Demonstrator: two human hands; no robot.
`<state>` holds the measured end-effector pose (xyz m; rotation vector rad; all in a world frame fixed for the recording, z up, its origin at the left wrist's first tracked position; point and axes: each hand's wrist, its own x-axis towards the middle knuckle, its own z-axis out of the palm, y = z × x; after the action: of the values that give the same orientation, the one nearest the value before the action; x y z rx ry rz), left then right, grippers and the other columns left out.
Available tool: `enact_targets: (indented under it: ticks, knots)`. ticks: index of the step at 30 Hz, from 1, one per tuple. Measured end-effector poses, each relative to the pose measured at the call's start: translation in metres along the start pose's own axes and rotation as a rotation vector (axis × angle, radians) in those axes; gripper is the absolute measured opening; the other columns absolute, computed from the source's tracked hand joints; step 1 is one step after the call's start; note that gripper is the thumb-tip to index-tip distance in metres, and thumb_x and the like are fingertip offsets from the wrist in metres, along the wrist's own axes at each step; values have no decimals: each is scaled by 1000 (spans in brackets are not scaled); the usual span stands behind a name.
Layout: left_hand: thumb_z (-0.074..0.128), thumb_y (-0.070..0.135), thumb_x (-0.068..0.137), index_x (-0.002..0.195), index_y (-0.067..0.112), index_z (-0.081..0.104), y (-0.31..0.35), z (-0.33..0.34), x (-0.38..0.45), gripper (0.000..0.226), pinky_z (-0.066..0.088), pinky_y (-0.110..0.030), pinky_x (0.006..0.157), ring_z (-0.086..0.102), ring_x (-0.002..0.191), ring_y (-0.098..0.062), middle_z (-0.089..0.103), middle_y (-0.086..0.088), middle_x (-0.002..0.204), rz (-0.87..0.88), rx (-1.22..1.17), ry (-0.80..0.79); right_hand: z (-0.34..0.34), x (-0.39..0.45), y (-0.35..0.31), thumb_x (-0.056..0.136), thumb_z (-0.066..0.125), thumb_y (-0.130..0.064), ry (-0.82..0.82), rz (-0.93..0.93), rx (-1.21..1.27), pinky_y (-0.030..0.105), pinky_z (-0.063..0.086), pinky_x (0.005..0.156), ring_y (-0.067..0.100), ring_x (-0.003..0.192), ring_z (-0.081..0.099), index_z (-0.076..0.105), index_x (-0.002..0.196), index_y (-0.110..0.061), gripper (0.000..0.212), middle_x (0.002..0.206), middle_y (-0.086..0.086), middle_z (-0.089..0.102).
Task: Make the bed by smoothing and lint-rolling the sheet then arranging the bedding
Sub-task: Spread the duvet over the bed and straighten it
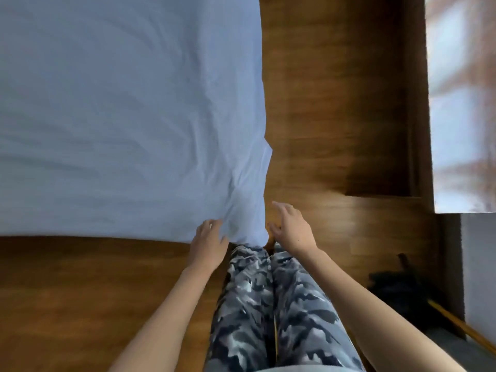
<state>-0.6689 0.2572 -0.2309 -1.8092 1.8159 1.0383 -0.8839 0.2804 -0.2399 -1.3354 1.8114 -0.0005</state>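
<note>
Sheet [120, 108]: pale blue-white, covers the mattress across the upper left of the head view, its corner lying nearest the person. Surface mostly flat, but shallow creases fan across it and bunch toward that near corner, so smoothing reads as begun, not finished. Wooden bed frame [322, 116] borders the sheet on the right and along the near edge. No lint roller, pillow or duvet in view; judged from this, lint-rolling and arranging the bedding are both still to do. Camouflage-print trousers [268, 304] show the person standing right at the corner. Left hand [208, 244]: fingers loosely spread, tips at the sheet's near edge, gripping nothing that I can see. Right hand [291, 228]: fingers relaxed and extended, beside the corner over the frame, holding nothing; contact with the sheet cannot be told. Frame is motion-blurred.
</note>
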Motion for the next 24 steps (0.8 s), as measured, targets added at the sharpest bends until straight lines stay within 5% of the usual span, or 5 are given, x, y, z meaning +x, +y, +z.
enact_targets:
  ticks: [5,8,13,19,24]
  knots:
    - [61,26,90,141,10,44,-6,25,106,57,41,-51,104,35,136,-41,32,-24,151,108,141,288,44,95,-37,95,55,-34,153,-247,-99,43,25,114,39,140,28,33,148,-15,60,152,23,30]
    - [42,35,92,143,9,35,-4,38,157,58,40,-56,102,39,134,-42,38,-25,147,227,173,462,55,153,-57,95,54,-38,242,-200,69,40,22,115,36,142,24,27,150,-11,67,153,22,26]
    - [25,59,89,154,6,-4,-10,106,172,89,9,-59,117,5,148,-40,8,-27,158,214,386,381,105,184,-38,97,34,-56,-21,340,450,38,35,100,34,125,48,3,153,-19,74,140,13,50]
    - [54,38,89,155,21,5,-25,140,139,83,0,-55,119,-10,148,-39,-11,-25,158,402,427,298,161,118,12,100,14,-55,-226,364,465,37,35,105,28,132,44,16,153,-20,64,149,4,41]
    - [72,34,75,148,18,32,-44,150,96,85,21,-53,116,13,148,-33,17,-11,160,586,319,252,158,76,32,96,43,-53,-159,157,476,16,46,76,-4,100,59,44,119,-39,27,112,-25,56]
